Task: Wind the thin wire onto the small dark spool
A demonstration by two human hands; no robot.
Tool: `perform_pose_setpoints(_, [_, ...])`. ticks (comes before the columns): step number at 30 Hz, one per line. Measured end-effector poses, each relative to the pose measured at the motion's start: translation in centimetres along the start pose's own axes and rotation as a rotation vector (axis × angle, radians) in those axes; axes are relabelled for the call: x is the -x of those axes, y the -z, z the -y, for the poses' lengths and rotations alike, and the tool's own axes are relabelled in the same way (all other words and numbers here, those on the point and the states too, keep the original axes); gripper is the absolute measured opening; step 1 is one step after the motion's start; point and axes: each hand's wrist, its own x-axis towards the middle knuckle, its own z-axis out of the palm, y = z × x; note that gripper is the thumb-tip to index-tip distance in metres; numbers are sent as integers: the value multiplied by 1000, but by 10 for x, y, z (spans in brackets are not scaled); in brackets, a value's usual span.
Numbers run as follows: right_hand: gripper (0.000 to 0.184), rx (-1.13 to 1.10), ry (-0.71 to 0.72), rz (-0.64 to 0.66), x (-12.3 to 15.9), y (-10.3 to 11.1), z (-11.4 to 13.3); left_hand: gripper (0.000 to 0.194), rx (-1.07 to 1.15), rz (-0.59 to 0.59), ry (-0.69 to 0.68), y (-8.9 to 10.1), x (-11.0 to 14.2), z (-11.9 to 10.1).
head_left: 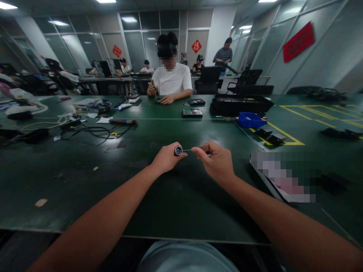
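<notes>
My left hand (167,158) is closed around a small black cylindrical part (178,150), whose round silvery open end faces me. Between the fingers of my right hand (217,158) is a screwdriver with a brownish handle (203,149). Its thin metal shaft (187,150) points left and reaches the cylinder's face or edge; whether the tip is inside cannot be made out. Both hands are held above the green table (159,196), close together. My left fingers hide most of the cylinder's body.
Across the table a person (172,81) works with a yellow-handled tool. Hard drives (192,113), a black tray (241,104) and a blue bin (252,119) lie ahead. Cables (93,130) and a pen-like tool (123,121) are left; a blurred-out flat item (279,181) lies right.
</notes>
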Motion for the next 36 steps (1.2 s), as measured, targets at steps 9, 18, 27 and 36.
perform_pose_setpoints(9, [38, 92, 104, -16, 2, 0, -1, 28, -20, 31, 12, 2, 1, -4])
perform_pose_setpoints(18, [19, -9, 167, 112, 1, 3, 2, 24, -51, 32, 9, 1, 0, -2])
perform_pose_setpoints(27, [19, -100, 120, 163, 2, 5, 5, 24, -53, 49, 10, -1, 0, -2])
perform_pose_setpoints(36, [29, -850, -379, 34, -10, -16, -15, 19, -110, -92, -35, 7, -2, -4])
